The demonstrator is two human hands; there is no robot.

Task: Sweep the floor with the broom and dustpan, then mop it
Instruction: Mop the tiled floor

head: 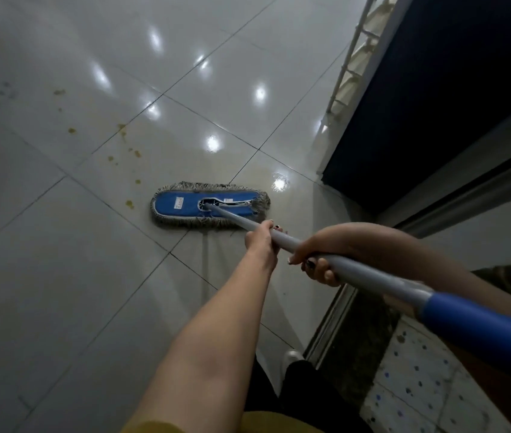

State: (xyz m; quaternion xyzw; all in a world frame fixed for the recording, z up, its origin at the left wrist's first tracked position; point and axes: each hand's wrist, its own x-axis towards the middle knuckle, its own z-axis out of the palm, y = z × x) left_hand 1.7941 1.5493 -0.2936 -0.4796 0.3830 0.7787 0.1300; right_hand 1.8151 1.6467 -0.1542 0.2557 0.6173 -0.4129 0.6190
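Mop (210, 206) laid flat on the tiled floor (60, 276) at mid-frame.
Its grey handle (235, 218) is gripped by the left hand (262, 242) and, just behind it, the right hand (319, 259), fingers curled round. A white label (179, 202) is seen on the blue pad, its writing too small to read. Yellow-brown stains (129, 204) are scattered toward the upper left.

The scene is dim and grey. The glossy floor (60, 276) mirrors overhead lamps as small white spots beyond the mop head (210, 205), with one sharper, wet-looking glare just to its right. A pale streak runs from the mop head toward the camera. Tile joints bow far from the mop head, a wide-angle distortion. The mop handle (372, 278) turns soft at its blue near end. The dark pane (435, 104) to the right shows no detail.
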